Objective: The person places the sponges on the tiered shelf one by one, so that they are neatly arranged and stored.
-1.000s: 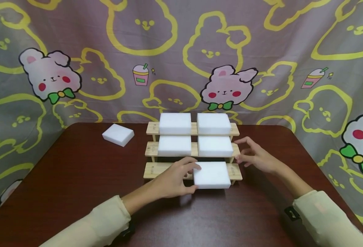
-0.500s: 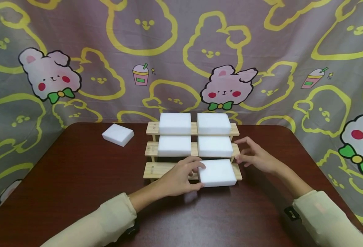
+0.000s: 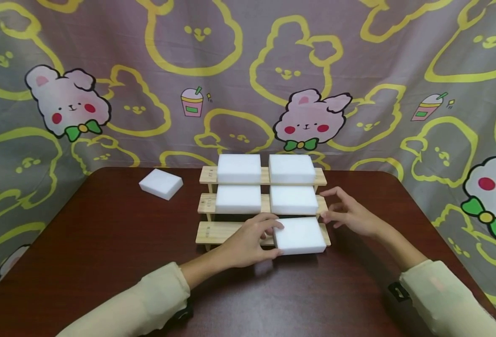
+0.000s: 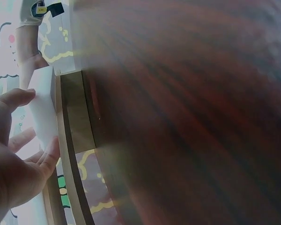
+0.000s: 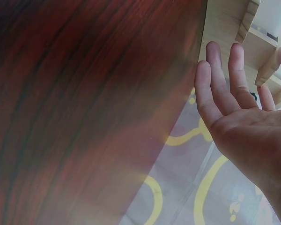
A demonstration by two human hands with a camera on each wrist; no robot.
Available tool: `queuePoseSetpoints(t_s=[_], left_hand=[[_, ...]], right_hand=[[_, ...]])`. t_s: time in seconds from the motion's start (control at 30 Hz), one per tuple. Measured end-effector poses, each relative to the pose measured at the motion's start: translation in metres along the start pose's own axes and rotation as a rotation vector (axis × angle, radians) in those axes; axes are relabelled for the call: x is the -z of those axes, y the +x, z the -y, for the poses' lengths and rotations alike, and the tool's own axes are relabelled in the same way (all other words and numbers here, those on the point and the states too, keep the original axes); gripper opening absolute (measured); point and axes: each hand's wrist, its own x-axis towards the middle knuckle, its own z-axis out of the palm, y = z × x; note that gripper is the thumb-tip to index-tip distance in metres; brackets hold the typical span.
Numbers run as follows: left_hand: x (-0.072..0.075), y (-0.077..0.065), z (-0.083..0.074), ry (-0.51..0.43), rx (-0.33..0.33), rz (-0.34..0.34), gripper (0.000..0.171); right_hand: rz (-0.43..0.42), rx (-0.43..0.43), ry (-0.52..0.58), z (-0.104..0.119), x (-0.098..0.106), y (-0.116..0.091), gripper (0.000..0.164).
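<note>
On the bottom step of a three-tier wooden display rack (image 3: 218,230) lies a white foam block (image 3: 300,235), jutting past the step's front edge. My left hand (image 3: 249,241) grips this block by its left end, thumb at the front and fingers at the top and back. The left wrist view shows the same foam block (image 4: 44,105) between thumb and fingers. At the right end of the middle step, my right hand (image 3: 353,215) pinches the board between thumb and index finger. Its other fingers extend loosely in the right wrist view, beside the rack (image 5: 267,70).
Two white foam blocks (image 3: 239,168) sit side by side on the top step. Two more foam blocks (image 3: 294,199) sit on the middle step. A loose foam block (image 3: 161,184) lies on the dark brown table (image 3: 104,243) at the back left. A patterned curtain (image 3: 231,93) hangs behind.
My left hand has slid the foam block to the right along the bottom step, and slightly back. The right hand stays at the rack's end.
</note>
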Motion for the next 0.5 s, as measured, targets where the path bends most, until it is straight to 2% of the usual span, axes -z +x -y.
queuePoseSetpoints(t_s=[0.2,0.33,0.5], left_hand=[[-0.0017,0.0,-0.002,-0.016,0.015,-0.019,0.044],[-0.0017,-0.001,-0.0021,-0.008,0.003,-0.029,0.043],[0.0001,-0.0029,-0.0024,0.08,-0.04,-0.05,0.043]], right_hand=[[-0.004,0.015,0.001,0.0006,-0.0001,-0.0006,0.056],[-0.006,0.013,0.001,0.0007,-0.0001,-0.0004,0.056],[-0.006,0.009,0.004,0.0001,0.0003,-0.0005,0.057]])
